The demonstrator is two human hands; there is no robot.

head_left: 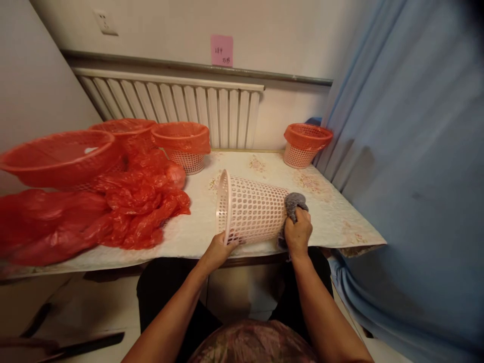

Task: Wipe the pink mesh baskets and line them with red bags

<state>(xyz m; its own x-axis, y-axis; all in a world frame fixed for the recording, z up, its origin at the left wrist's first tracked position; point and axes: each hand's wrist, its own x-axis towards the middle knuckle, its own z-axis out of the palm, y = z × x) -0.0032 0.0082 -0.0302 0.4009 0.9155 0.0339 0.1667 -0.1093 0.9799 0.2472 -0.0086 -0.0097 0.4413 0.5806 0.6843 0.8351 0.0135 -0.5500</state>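
A pale pink perforated wastebasket [257, 209] lies on its side over the front of the table, its mouth toward the left. My left hand [219, 251] grips its rim at the lower edge, the fingers partly hidden behind the rim. At the basket's bottom end, my right hand [298, 232] is closed on a grey cloth [295, 202] and presses it against the base. Part of the cloth hangs below the fingers.
Red plastic bags [139, 201] are heaped on the left of the table [336, 206]. Behind them stand several bag-lined baskets [187, 146]; another lined basket [300, 154] is at the back right. A radiator [189, 101] runs along the wall. A blue curtain [416, 166] hangs at right.
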